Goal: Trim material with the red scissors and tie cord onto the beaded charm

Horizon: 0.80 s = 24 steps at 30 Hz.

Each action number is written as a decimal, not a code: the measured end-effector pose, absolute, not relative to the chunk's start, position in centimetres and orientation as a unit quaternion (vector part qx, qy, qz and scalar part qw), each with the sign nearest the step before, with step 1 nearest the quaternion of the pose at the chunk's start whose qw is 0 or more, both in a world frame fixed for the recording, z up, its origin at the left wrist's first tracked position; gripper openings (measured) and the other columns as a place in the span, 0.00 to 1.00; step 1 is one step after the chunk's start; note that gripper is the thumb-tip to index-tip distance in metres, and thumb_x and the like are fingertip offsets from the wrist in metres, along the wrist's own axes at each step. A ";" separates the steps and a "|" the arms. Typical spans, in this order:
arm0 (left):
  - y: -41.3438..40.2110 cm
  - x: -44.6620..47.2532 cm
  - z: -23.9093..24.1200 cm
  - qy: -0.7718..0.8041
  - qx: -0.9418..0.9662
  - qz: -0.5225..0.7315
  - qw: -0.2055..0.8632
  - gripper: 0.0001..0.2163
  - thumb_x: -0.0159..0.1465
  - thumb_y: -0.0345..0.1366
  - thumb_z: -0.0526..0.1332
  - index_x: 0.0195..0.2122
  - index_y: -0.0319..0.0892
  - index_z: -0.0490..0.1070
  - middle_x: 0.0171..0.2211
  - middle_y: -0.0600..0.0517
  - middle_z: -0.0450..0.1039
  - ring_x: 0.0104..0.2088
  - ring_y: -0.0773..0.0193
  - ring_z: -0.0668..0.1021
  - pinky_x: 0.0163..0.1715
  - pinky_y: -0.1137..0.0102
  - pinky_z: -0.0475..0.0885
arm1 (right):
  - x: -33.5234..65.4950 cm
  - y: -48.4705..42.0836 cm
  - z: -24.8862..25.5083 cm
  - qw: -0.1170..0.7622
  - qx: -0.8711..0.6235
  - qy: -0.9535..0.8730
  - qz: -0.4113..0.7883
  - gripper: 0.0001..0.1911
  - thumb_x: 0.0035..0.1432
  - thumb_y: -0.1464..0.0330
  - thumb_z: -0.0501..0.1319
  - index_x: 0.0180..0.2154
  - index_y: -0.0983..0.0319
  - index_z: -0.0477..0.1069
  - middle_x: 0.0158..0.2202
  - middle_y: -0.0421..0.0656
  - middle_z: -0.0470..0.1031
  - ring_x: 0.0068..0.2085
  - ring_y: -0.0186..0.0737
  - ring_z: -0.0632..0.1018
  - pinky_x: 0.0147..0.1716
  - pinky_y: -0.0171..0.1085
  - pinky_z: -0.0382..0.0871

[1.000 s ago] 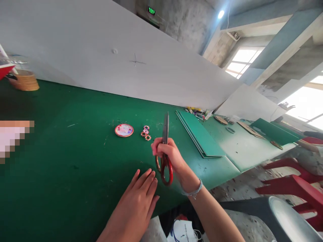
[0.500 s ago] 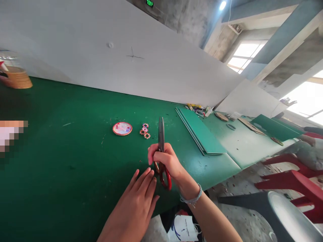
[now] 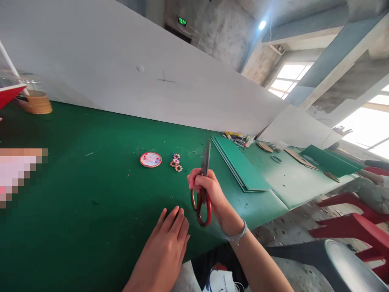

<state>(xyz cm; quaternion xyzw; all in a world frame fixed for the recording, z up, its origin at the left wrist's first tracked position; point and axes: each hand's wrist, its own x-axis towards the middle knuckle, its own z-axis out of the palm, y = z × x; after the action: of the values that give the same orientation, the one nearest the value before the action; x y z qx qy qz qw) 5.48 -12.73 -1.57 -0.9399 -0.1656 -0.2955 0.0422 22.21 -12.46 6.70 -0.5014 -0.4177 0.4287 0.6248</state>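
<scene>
In my right hand (image 3: 209,186) is a pair of scissors (image 3: 206,158), with dark red handles below the fist and the blades pointing up and away from me. The blades look closed together. My left hand (image 3: 170,235) lies palm down on the green table (image 3: 91,186), fingers stretched out and holding nothing. Beyond the hands sits a small oval piece (image 3: 151,159) with a red rim and a pale, colourful middle. Just right of it lies a little cluster of beaded flower rings (image 3: 176,162).
Stacked green boards (image 3: 243,166) lie to the right. Behind them are loose tools (image 3: 235,138) along the white partition (image 3: 106,73). A woven-looking container (image 3: 38,102) stands at far left, near a blurred-out person. A grey stool (image 3: 346,259) and red stools (image 3: 349,227) stand at right.
My right hand has moved slightly right with the scissors, away from my left hand, and the blades lean more to the right. My left hand stays flat. The view has shifted a little.
</scene>
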 end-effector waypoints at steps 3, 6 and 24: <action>-12.6 5.4 -1.6 -0.162 -0.940 -0.295 0.051 0.15 0.69 0.33 0.49 0.46 0.37 0.75 0.49 0.45 0.79 0.52 0.54 0.78 0.51 0.57 0.74 | 22.5 -12.4 7.9 0.639 -0.479 -0.431 0.420 0.07 0.41 0.74 0.54 0.17 0.62 0.68 0.14 0.34 0.49 0.19 0.31 0.51 0.21 0.37 0.40; -12.6 5.3 -1.7 -0.163 -0.940 -0.293 0.059 0.16 0.69 0.33 0.49 0.47 0.37 0.75 0.50 0.45 0.78 0.52 0.54 0.77 0.52 0.57 0.73 | 21.5 -12.3 7.4 0.621 -0.479 -0.435 0.442 0.07 0.41 0.74 0.54 0.17 0.62 0.68 0.14 0.35 0.51 0.19 0.31 0.52 0.21 0.36 0.41; -12.7 5.0 -1.8 -0.128 -0.952 -0.255 0.109 0.19 0.66 0.28 0.46 0.45 0.38 0.77 0.49 0.45 0.79 0.54 0.53 0.76 0.51 0.55 0.74 | 22.3 -11.5 8.1 0.643 -0.461 -0.423 0.442 0.07 0.39 0.74 0.54 0.16 0.63 0.68 0.12 0.33 0.49 0.18 0.29 0.51 0.19 0.35 0.40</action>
<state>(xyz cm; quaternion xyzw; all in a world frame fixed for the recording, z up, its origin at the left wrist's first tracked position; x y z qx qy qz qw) 5.04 -12.73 -1.81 -0.9522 -0.1283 -0.2549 0.1086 22.25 -11.53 8.11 -0.4605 -0.4226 0.4422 0.6433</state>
